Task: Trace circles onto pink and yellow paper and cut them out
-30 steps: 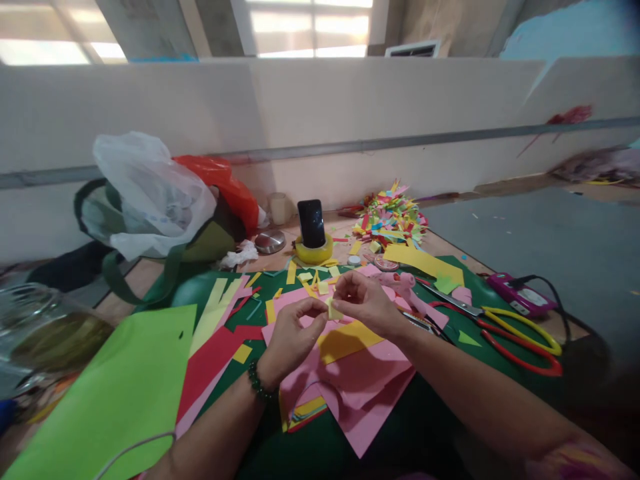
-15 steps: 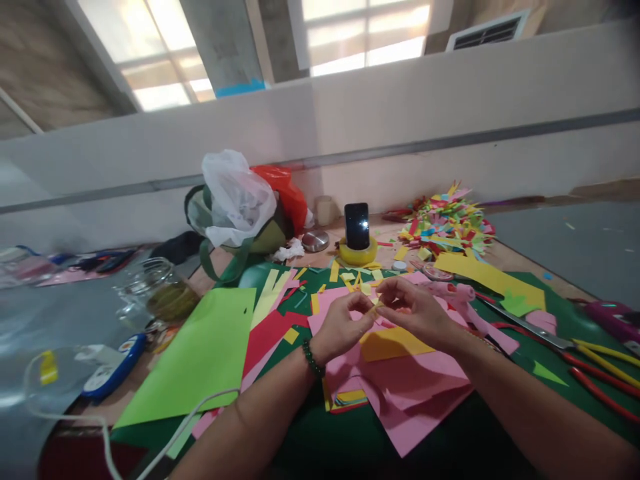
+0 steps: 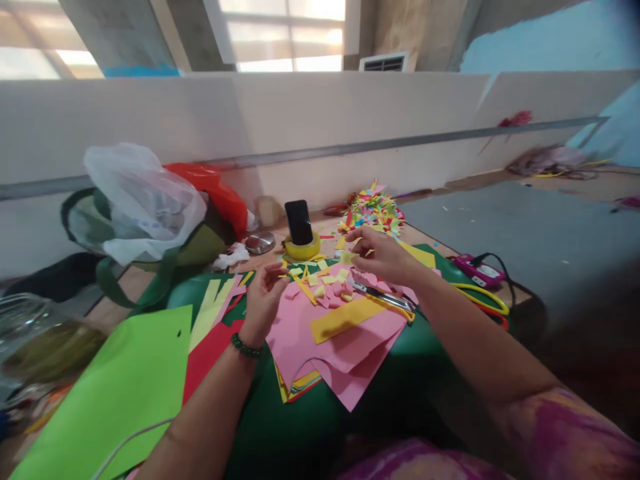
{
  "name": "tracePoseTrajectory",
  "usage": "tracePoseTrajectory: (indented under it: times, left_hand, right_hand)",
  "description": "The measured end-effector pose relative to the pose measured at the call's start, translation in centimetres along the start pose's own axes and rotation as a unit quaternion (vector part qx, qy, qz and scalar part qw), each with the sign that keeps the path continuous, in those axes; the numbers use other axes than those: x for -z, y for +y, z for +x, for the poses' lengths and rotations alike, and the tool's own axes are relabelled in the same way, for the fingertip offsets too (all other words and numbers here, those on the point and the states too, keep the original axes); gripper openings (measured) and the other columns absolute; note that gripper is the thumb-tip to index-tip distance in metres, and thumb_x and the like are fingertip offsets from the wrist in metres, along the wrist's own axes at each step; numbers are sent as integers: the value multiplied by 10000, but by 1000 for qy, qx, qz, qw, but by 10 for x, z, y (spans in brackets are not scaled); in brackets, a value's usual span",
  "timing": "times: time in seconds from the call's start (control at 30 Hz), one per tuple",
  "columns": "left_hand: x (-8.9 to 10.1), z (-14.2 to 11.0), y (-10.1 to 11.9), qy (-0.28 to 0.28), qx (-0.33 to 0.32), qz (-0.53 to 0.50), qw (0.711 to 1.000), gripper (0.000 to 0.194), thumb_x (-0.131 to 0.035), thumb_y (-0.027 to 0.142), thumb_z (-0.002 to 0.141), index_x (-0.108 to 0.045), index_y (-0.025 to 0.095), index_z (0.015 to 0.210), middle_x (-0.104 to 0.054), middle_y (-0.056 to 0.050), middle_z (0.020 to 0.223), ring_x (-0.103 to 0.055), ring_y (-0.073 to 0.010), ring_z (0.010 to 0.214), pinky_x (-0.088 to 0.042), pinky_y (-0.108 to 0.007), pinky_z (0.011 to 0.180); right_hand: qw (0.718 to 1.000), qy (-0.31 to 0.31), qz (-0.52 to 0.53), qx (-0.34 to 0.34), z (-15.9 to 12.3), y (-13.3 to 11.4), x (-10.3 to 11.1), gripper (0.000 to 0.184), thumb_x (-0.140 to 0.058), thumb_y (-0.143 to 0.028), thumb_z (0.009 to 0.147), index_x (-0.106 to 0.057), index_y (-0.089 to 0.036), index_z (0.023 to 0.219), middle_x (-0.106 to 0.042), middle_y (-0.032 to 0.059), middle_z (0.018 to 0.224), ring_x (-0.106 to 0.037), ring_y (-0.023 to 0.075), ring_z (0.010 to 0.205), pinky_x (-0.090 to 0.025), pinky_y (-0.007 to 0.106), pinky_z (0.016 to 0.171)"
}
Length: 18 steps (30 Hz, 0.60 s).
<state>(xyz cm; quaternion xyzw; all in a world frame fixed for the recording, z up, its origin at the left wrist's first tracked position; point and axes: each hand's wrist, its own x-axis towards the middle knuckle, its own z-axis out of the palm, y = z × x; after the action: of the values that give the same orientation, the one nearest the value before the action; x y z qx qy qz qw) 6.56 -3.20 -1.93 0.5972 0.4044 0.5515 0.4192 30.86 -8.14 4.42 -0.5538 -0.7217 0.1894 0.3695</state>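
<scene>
The two hands have come apart: half a second ago they met over one small piece above the pink sheets, and now the left hand (image 3: 267, 292) stands to the left of the scraps and the right hand (image 3: 381, 257) up to the right. For the work, this seems to mean that the piece is no longer shared between both hands. The right fingertips appear to pinch a pale yellow piece (image 3: 347, 257), raised beyond the pink sheets (image 3: 295, 327). The left fingers are loosely curled near some yellow strips; whether they grip anything cannot be told.

With the middle uncovered, pale yellow scraps (image 3: 329, 280) show among pink ones, and a cutter (image 3: 383, 295) lies just beside them, close to a broad yellow strip (image 3: 345, 319) on the pink sheets. The view has swung as well (so the things near the edges shift with the head, not necessarily by themselves).

No brand can be read. The purple device (image 3: 473, 270) carries a pale label (image 3: 493, 273), too small to make out. The phone (image 3: 299, 223), propped upright at the yellow tape roll (image 3: 303, 251), shows a dark screen without legible writing.
</scene>
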Motion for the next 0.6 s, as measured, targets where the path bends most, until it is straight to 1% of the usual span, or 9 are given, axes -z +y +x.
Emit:
tracePoseTrajectory:
  times: [0.07,0.13,0.23,0.3,0.4,0.47,0.53,0.57,0.6]
  left_hand:
    - [4,6,-5,11,-4,6,1000,371,-671,351,645,-579,178,959,-660,-39,887,-640,-196,857,-514,-356,802]
    - [5,9,-9,19,-10,18,1000,368,-666,351,630,-583,173,941,-659,-40,873,-639,-203,850,-517,-364,795]
    - [7,11,-13,29,-28,45,998,364,-657,354,619,-583,172,926,-655,-40,854,-637,-205,830,-524,-365,778]
    - [10,13,-15,35,-41,66,996,357,-646,351,625,-580,173,928,-654,-38,843,-638,-202,809,-531,-363,765]
    - [15,16,-18,41,-56,105,992,330,-622,346,653,-577,167,928,-656,-44,844,-641,-201,791,-536,-360,747]
    - [16,16,-17,39,-67,135,988,305,-606,340,672,-577,164,920,-659,-51,856,-643,-198,783,-536,-351,736]
    - [15,13,-15,26,-83,167,982,259,-581,337,699,-581,166,893,-665,-55,860,-643,-190,760,-535,-336,715]
    - [13,11,-13,15,-91,184,979,233,-568,337,713,-585,169,874,-670,-55,854,-641,-186,747,-534,-329,707]
    - [11,8,-11,3,-100,202,974,208,-559,335,725,-591,174,853,-674,-52,844,-638,-183,737,-531,-325,705]
  right_hand:
    - [996,-41,-53,-56,2,9,-2,342,-536,-76,768,-524,-152,1101,-635,-24,711,-592,124,640,-434,210,584]
    - [990,-67,-94,-86,2,20,-15,345,-544,-44,753,-558,-140,1084,-652,-21,690,-592,124,623,-412,201,563]
    - [984,-69,-130,-100,2,36,-38,334,-575,-4,706,-628,-132,1011,-691,14,714,-622,151,641,-414,214,565]
    - [981,-47,-157,-101,4,40,-43,316,-605,-9,695,-663,-138,977,-719,66,845,-656,195,761,-439,237,622]
    - [978,24,-191,-84,5,32,-29,270,-617,-85,772,-675,-146,1029,-673,135,1119,-643,249,938,-460,296,747]
    - [974,77,-202,-66,-4,19,-9,246,-565,-152,861,-657,-148,1090,-645,143,1170,-636,242,947,-459,325,803]
    - [970,139,-200,-23,-28,3,10,223,-508,-188,919,-647,-169,1093,-680,101,1061,-638,205,896,-461,314,817]
    - [960,205,-183,55,-45,-4,17,180,-526,-208,920,-663,-179,1033,-698,75,955,-640,186,820,-474,295,767]
    - [940,275,-158,126,-65,-9,20,136,-545,-224,919,-667,-198,974,-701,47,878,-630,164,734,-479,271,695]
